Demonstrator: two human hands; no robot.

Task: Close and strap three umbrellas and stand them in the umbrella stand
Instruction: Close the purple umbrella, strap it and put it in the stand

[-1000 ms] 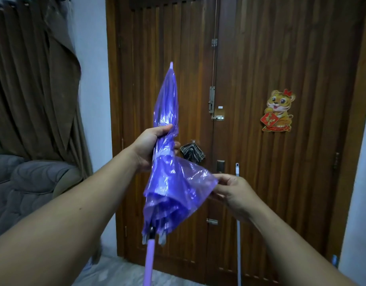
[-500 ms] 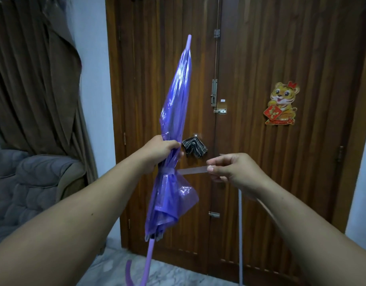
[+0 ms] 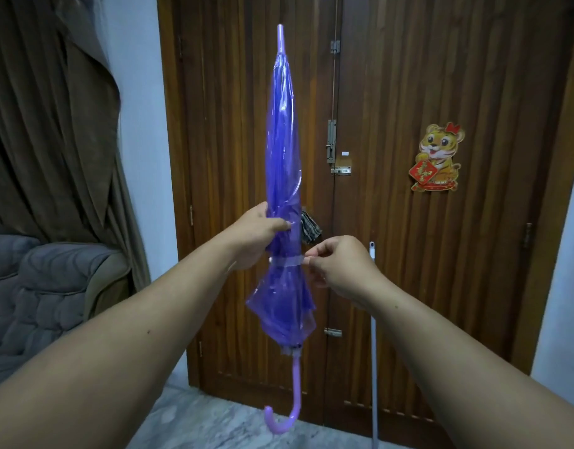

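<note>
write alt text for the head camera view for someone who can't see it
A person holds a closed purple umbrella upright, tip up, before a wooden door. The left hand grips its folded canopy while the right hand pinches the strap wrapped around it.

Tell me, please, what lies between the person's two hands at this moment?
In the head view, the closed purple umbrella stands upright between them: the left hand grips its canopy, and the right hand pinches the strap wrapped round it.
</note>
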